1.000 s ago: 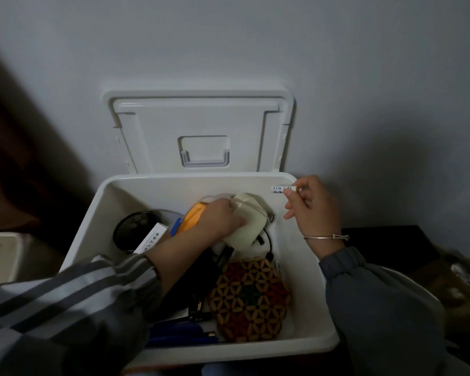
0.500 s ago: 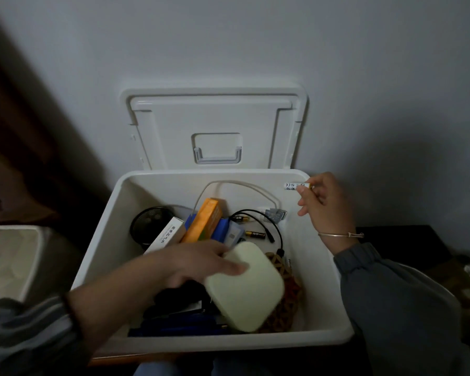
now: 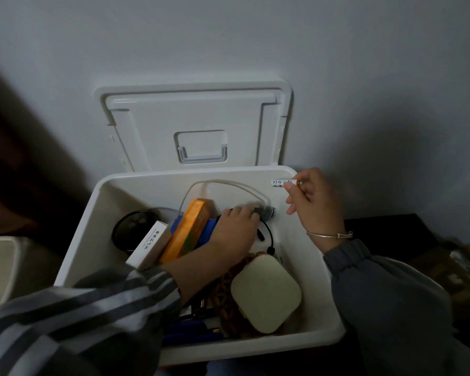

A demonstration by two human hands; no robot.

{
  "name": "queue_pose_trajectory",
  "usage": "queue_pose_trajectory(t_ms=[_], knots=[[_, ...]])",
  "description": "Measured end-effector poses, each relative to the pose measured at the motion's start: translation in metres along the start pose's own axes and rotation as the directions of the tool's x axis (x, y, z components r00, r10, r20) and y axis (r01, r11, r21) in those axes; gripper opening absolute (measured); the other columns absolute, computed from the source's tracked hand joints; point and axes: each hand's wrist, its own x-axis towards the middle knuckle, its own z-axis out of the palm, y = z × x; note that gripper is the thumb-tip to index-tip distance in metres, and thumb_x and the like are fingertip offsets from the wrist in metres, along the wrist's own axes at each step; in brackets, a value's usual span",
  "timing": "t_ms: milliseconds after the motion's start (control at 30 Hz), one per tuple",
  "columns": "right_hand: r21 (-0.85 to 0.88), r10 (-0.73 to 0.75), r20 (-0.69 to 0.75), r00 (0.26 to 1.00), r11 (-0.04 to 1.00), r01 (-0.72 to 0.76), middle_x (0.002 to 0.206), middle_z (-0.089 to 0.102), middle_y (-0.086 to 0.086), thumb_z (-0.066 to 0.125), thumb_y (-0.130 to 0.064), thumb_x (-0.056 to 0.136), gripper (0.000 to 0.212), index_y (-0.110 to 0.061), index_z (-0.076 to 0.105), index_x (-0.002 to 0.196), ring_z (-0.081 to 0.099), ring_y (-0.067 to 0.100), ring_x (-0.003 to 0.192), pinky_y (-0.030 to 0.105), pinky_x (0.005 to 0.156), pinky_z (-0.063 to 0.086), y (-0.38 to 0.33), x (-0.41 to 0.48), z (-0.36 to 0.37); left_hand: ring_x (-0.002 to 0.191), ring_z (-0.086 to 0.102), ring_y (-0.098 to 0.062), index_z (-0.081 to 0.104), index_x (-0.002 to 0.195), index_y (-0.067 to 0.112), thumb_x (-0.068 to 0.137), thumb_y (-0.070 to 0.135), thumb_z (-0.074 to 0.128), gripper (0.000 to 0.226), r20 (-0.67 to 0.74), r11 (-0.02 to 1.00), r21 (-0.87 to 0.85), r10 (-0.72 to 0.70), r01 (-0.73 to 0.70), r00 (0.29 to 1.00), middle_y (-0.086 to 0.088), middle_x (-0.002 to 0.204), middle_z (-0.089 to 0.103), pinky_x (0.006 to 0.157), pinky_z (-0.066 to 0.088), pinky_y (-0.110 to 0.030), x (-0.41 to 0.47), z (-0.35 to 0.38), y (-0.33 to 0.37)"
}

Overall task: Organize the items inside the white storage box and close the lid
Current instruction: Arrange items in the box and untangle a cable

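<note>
The white storage box (image 3: 111, 256) sat open in front of the person, and everything else took its place from that box. At its near edge, blue pens (image 3: 190, 331) lay along the bottom, half in shadow under a striped sleeve (image 3: 73, 321). Just beside them, in the box's near right corner, a pale rounded case (image 3: 266, 293) rested on top of a patterned woven mat (image 3: 228, 294), covering most of it.

Further in, the left hand (image 3: 235, 234) was down in the middle of the box, palm down, fingers curled and reaching toward a small grey plug (image 3: 267, 211) at the end of a white cable (image 3: 223, 184); whether the fingers actually had hold of the plug could not be told. A black cable (image 3: 267, 240) looped out just beside that hand. On the box's left side, an orange carton (image 3: 189, 230) leaned on its edge, touching a white carton (image 3: 149, 246) with printed characters, and a round black mesh piece (image 3: 130, 229) sat behind them against the left wall.

Over the box's far right corner, the right hand (image 3: 315, 202) hovered above the rim, thumb and forefinger pinched on a small white battery (image 3: 282, 183), the other fingers loosely bent, a thin bangle (image 3: 329, 235) at the wrist.

Behind the box, the lid (image 3: 193, 120) stood upright against the wall (image 3: 255, 36).
</note>
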Motion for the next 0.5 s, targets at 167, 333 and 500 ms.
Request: queue_pose_trajectory(t_ms=[167, 333, 500], knots=[[-0.016, -0.043, -0.035, 0.998, 0.999, 0.043, 0.058, 0.061, -0.005, 0.062, -0.016, 0.089, 0.014, -0.019, 0.048, 0.086, 0.058, 0.005, 0.041, 0.026, 0.051, 0.050, 0.005, -0.002, 0.000, 0.093, 0.062, -0.018, 0.068, 0.103, 0.019, 0.083, 0.021, 0.059, 0.022, -0.147, 0.755, 0.496, 0.560, -0.429, 0.815, 0.001, 0.101, 0.066, 0.090, 0.046, -0.032, 0.009, -0.014, -0.006], [0.012, -0.067, -0.048, 0.997, 0.998, 0.067, 0.059, 0.061, -0.002, 0.060, -0.016, 0.090, 0.016, -0.021, 0.046, 0.085, 0.057, 0.005, 0.041, 0.031, 0.049, 0.051, 0.010, -0.002, 0.000, 0.132, 0.040, -0.035, 0.039, 0.139, 0.007, 0.088, 0.014, 0.031, 0.052, -0.134, 0.792, 0.609, 0.159, -0.045, 0.978, -0.018, 0.140, 0.045, 0.111, 0.027, -0.051, 0.004, -0.029, -0.032], [-0.001, -0.105, -0.042, 0.994, 0.995, 0.105, 0.060, 0.061, 0.004, 0.061, -0.015, 0.090, 0.017, -0.021, 0.046, 0.085, 0.058, 0.006, 0.044, 0.012, 0.045, 0.044, 0.010, -0.002, 0.001, 0.095, 0.060, -0.022, 0.058, 0.105, 0.018, 0.096, 0.018, 0.048, 0.013, -0.019, 0.989, 0.112, -0.099, 0.101, 0.995, -0.002, 0.105, 0.061, 0.073, 0.046, -0.034, -0.022, -0.049, -0.066]])
